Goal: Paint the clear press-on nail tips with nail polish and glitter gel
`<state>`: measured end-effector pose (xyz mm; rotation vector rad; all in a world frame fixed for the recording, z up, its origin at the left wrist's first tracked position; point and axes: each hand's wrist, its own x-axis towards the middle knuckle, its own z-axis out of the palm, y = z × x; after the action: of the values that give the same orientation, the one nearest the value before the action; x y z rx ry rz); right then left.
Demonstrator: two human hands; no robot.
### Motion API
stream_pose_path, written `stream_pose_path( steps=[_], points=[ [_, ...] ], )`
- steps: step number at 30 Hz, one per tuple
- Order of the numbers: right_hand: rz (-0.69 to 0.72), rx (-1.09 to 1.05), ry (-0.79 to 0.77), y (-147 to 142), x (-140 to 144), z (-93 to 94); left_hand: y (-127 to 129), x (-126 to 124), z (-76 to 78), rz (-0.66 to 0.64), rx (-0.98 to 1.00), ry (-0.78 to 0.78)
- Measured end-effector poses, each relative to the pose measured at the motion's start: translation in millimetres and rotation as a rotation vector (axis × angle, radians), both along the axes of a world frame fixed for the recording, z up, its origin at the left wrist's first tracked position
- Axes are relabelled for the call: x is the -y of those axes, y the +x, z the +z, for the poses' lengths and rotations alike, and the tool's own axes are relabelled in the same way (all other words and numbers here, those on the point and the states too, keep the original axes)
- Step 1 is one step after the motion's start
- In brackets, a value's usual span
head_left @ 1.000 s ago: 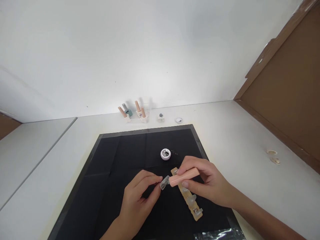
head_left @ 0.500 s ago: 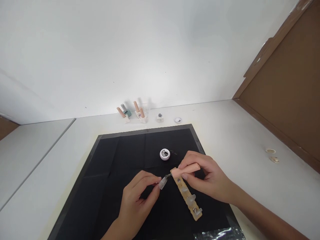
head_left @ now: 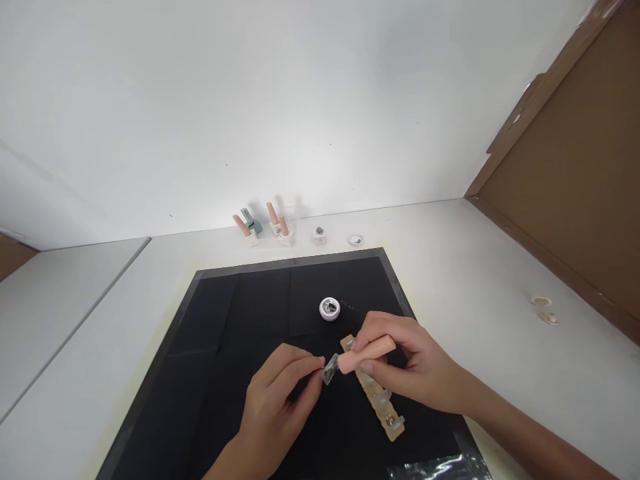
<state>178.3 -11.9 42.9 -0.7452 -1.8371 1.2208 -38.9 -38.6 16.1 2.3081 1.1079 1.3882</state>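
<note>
White wall [head_left: 250, 100], white table [head_left: 475, 267], brown panel [head_left: 575, 200] at right.

No text, label, brand, number or sign could be read anywhere in the head view. The nail polish bottles [head_left: 260, 227] standing by the wall were too small and blurred for any lettering to show, and the peach brush cap [head_left: 367, 352] in the right hand [head_left: 410, 367] bore no visible mark. The small round jar [head_left: 329, 308] on the black mat [head_left: 225, 373] showed only glittery contents, not writing.
</note>
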Motion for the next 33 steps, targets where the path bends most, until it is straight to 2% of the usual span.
stream_pose_path(
  steps=[8, 12, 16, 22, 33],
  points=[
    [-0.085, 0.053, 0.065, -0.5, -1.9, 1.4, -2.1, 5.3, -5.7, 0.000, -0.059, 0.013],
    [-0.113, 0.024, 0.023, -0.3, -2.3, 1.4, -4.5, 6.2, -7.4, -0.013, -0.078, 0.034],
    [-0.046, -0.038, -0.040, -0.1, -0.8, 2.3, -4.6, 4.4, -6.6, -0.014, -0.099, 0.057],
    [0.023, -0.027, -0.050, 0.0, -1.7, -0.3, -0.9, 2.1, -6.1, -0.037, -0.083, 0.117],
    [-0.096, 0.029, 0.000, 0.2, -2.2, -0.7, -2.1, 6.8, -7.3, -0.044, -0.090, 0.108]
  ],
)
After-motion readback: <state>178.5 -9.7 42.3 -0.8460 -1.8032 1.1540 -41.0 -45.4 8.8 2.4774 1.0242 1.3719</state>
